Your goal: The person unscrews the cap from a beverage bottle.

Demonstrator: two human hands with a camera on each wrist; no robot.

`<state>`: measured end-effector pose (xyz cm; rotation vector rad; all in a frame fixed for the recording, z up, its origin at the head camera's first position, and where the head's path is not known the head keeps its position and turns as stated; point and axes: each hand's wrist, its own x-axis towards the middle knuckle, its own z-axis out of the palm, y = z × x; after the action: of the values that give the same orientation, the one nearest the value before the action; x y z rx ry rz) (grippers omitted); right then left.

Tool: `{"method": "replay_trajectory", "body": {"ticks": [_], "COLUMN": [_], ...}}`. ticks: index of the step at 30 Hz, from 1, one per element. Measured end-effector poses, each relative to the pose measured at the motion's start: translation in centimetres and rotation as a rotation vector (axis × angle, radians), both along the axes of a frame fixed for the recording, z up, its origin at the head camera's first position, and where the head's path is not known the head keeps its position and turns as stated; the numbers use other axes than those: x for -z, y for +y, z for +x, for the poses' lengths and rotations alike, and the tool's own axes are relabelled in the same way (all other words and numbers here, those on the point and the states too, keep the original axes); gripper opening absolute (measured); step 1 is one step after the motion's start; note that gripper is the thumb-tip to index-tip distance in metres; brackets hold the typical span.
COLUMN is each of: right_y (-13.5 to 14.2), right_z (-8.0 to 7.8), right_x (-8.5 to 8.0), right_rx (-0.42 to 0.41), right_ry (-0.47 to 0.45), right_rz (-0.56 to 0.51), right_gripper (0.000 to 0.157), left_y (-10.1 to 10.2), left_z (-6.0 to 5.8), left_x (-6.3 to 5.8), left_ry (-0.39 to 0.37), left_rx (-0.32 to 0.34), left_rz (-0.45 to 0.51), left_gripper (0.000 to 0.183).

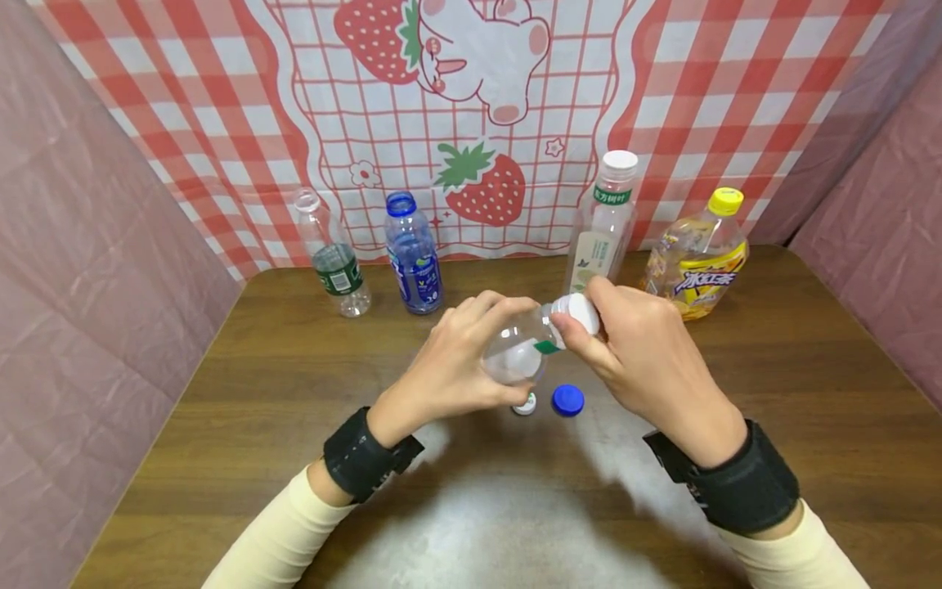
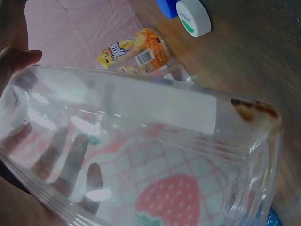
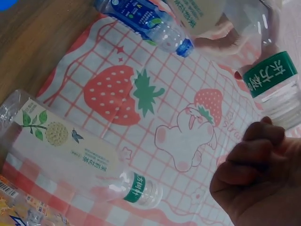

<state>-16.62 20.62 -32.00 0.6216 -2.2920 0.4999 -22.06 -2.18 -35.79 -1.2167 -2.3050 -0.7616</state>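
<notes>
In the head view my left hand (image 1: 456, 352) grips the body of a clear plastic bottle (image 1: 515, 348), which is tilted with its neck toward the right. My right hand (image 1: 648, 343) pinches the white cap (image 1: 581, 312) at its top, thumb on the near side. The left wrist view shows the clear, square-sided bottle (image 2: 155, 103) with fingers visible through it and a brown residue in one bottom corner. A green band (image 3: 270, 75) circles its neck in the right wrist view, where curled fingers (image 3: 254, 155) are beside it.
Below the hands, a blue cap (image 1: 567, 400) and a small white cap (image 1: 525, 405) lie on the wooden table (image 1: 243, 425). Along the back stand a green-labelled bottle (image 1: 334, 266), a blue bottle (image 1: 418, 274), a white-capped bottle (image 1: 598, 237) and a yellow-capped bottle (image 1: 699, 262).
</notes>
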Motion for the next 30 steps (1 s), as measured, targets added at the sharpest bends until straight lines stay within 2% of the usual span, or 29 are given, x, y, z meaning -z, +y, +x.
{"method": "replay_trajectory", "body": {"ticks": [2, 6, 10, 13, 18, 23, 30], "right_y": [0.04, 0.00, -0.02, 0.02, -0.13, -0.58, -0.84], "right_z": [0.01, 0.07, 0.28, 0.45, 0.38, 0.13, 0.14], "right_x": [-0.12, -0.28, -0.38, -0.42, -0.10, 0.23, 0.31], "right_rx": [0.009, 0.077, 0.144, 0.156, 0.107, 0.031, -0.023], "right_ry": [-0.030, -0.077, -0.115, -0.135, -0.100, -0.018, -0.022], "right_rz": [0.015, 0.012, -0.067, -0.143, -0.247, -0.364, -0.443], "right_gripper": [0.057, 0.055, 0.057, 0.045, 0.032, 0.029, 0.029], "left_y": [-0.11, -0.22, -0.08, 0.05, 0.13, 0.27, 0.40], "left_z": [-0.04, -0.06, -0.12, -0.16, -0.23, -0.18, 0.01], "left_x": [-0.03, -0.13, 0.04, 0.17, 0.36, 0.47, 0.50], "left_ry": [-0.002, 0.062, 0.156, 0.216, 0.255, 0.253, 0.224], "left_rx": [-0.003, -0.047, -0.094, -0.126, -0.150, -0.154, -0.162], "left_rz": [-0.006, -0.001, 0.000, -0.005, 0.002, 0.036, 0.072], "left_gripper": [0.085, 0.083, 0.079, 0.077, 0.076, 0.077, 0.076]}}
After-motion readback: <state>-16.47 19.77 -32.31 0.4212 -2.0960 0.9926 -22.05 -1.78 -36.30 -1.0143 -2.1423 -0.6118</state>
